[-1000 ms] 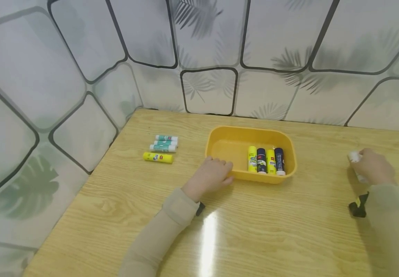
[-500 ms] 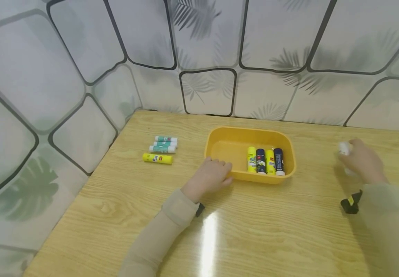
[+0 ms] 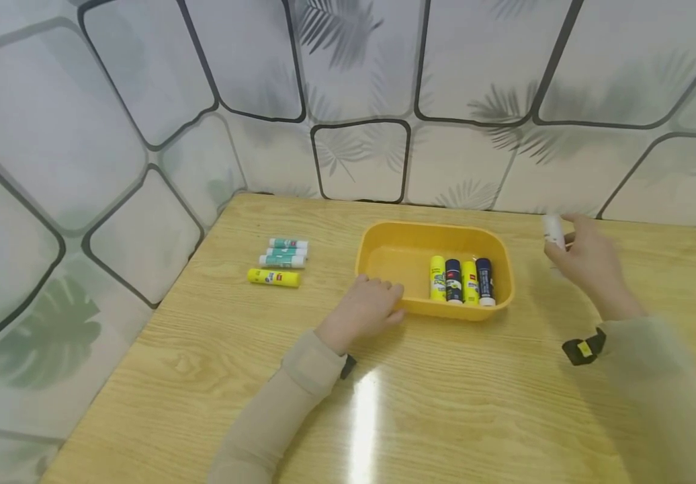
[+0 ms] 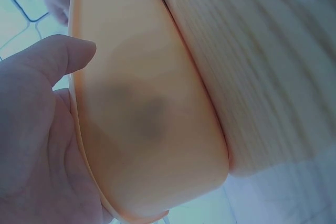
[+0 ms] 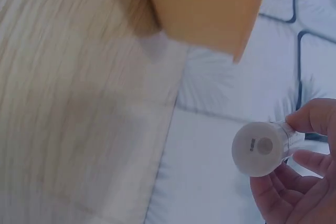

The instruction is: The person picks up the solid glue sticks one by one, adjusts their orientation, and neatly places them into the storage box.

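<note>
My right hand (image 3: 596, 262) holds a white glue stick (image 3: 553, 230) above the table, to the right of the yellow bin (image 3: 390, 252). In the right wrist view the round white end of the glue stick (image 5: 257, 149) faces the camera, between thumb and fingers. At the bin's front left rim rests my left hand (image 3: 363, 308). The left wrist view shows its thumb (image 4: 76, 55) against the bin's outer wall (image 4: 142, 66), with the fingers over the rim. Several yellow and dark blue glue sticks (image 3: 453, 281) lie side by side in the bin's right half.
Left of the bin, three teal and white glue sticks (image 3: 283, 261) lie close together, with a yellow glue stick (image 3: 273, 277) in front of them. A patterned wall covering (image 3: 360, 161) borders the wooden table (image 3: 475, 396) at the back and left.
My right hand has carried the white glue stick leftward and up from the table's right side, toward the bin. The left hand stays at the bin's rim.
</note>
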The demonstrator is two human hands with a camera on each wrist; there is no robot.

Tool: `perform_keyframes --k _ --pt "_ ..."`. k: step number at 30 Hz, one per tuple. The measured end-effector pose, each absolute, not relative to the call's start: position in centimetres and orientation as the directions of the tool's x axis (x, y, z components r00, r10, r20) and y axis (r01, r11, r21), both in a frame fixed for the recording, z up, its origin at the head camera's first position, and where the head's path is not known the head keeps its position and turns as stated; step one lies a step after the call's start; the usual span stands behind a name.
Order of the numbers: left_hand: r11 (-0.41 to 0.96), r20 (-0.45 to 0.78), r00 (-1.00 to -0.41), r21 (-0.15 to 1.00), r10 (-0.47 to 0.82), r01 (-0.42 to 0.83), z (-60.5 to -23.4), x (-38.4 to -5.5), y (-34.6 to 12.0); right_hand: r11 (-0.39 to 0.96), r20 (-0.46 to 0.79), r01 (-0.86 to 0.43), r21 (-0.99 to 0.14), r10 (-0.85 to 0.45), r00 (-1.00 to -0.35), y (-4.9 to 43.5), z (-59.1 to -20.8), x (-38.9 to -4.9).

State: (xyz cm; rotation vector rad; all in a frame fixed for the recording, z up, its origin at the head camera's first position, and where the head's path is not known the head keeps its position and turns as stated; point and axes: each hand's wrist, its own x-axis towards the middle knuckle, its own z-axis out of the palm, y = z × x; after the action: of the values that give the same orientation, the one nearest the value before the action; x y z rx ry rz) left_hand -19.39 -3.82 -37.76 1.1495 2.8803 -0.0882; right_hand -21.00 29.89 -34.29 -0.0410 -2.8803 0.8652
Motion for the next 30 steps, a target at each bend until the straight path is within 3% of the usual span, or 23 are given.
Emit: perform_keyframes --k 14,30 --pt "0.722 -0.05 -0.723 -0.033 0.689 0.691 -37.7 -19.4 -3.9 0.769 0.163 -0.07 -0.636 0.046 -0.986 23.7 -33.0 -20.4" --pt "0.72 -0.055 -0.723 -0.067 0.688 0.691 -37.8 -19.5 -3.9 0.659 0.211 -0.259 -0.707 -0.153 -0.965 17.5 -34.7 -20.7"
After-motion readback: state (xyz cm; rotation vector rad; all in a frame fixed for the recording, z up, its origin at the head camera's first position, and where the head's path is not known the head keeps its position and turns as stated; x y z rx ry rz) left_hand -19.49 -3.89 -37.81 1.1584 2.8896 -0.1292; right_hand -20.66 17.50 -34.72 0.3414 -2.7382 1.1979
